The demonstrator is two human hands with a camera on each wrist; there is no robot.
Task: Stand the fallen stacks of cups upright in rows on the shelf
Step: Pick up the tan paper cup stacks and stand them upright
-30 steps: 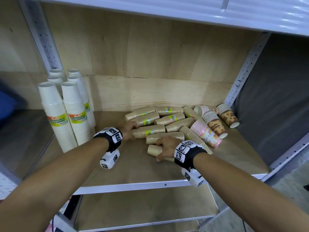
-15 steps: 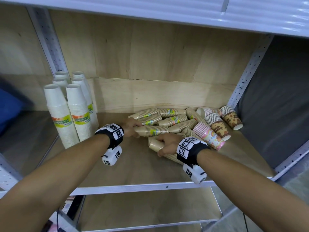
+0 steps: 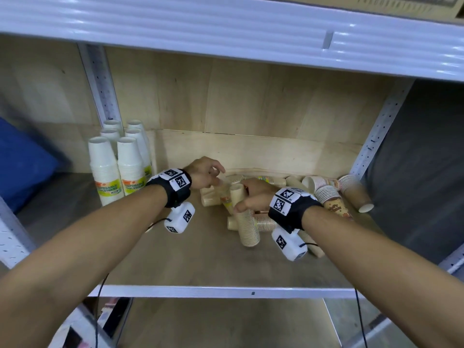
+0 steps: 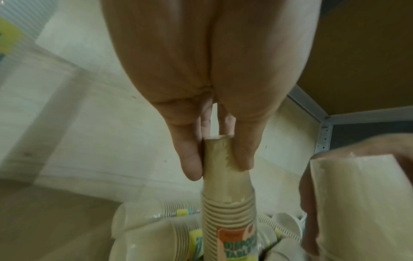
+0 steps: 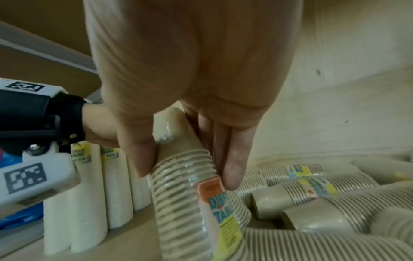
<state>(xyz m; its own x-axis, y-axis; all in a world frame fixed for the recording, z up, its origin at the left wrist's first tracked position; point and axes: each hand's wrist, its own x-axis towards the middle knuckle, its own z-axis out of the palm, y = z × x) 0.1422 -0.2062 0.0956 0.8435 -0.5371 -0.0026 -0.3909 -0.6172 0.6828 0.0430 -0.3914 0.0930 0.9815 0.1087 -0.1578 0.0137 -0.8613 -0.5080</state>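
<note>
Several white cup stacks (image 3: 118,169) stand upright in rows at the shelf's left. A pile of fallen brown cup stacks (image 3: 263,223) lies mid-shelf. My left hand (image 3: 221,178) pinches the narrow end of one brown stack (image 4: 228,203) between thumb and fingers, and that stack is raised steeply. My right hand (image 3: 244,197) grips a second brown stack (image 3: 247,227) near its narrow end. This one is tilted close to upright, with its wide end low over the board. In the right wrist view my right hand (image 5: 187,174) wraps that labelled stack (image 5: 178,203).
Fallen printed cup stacks (image 3: 331,199) lie at the shelf's right, by the perforated post (image 3: 376,136). The upper shelf (image 3: 226,28) hangs low overhead. A white front rail (image 3: 226,291) edges the wooden board (image 3: 195,259). Something blue (image 3: 22,162) sits beyond the left post.
Both hands have taken a brown stack by its narrow end and raised it from lying flat towards upright. The pile has shifted. The head view has moved nearer.
</note>
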